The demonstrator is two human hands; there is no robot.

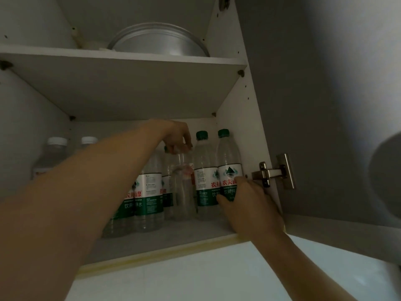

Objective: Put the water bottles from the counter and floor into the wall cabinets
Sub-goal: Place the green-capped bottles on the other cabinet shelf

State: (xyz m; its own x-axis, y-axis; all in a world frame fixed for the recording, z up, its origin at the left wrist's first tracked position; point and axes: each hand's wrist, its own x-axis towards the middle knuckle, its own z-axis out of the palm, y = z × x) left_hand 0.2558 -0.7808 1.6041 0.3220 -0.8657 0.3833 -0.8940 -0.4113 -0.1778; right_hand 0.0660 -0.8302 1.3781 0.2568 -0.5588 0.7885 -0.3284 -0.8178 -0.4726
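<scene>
- Left hand (176,135) reaches deep into the white wall cabinet (236,131), fingertips pinching the top of a clear plastic bottle with a red label (183,181) mid-shelf.
- Right hand (249,203) wraps its fingers round a green-capped, green-labelled water bottle (229,161) at the shelf's right edge, beside the metal hinge (273,172).
- More bottles stand along the back; a round metal pan (158,42) sits on the shelf above.

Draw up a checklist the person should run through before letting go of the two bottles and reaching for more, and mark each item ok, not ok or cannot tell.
1. Cabinet door open: ok.
2. Right hand grips the rightmost green-capped bottle, upright: ok.
3. Left hand holds the top of a clear bottle: ok.
4. That bottle's base flat on the lower shelf: cannot tell.
5. Free space at the shelf front: ok.
</scene>
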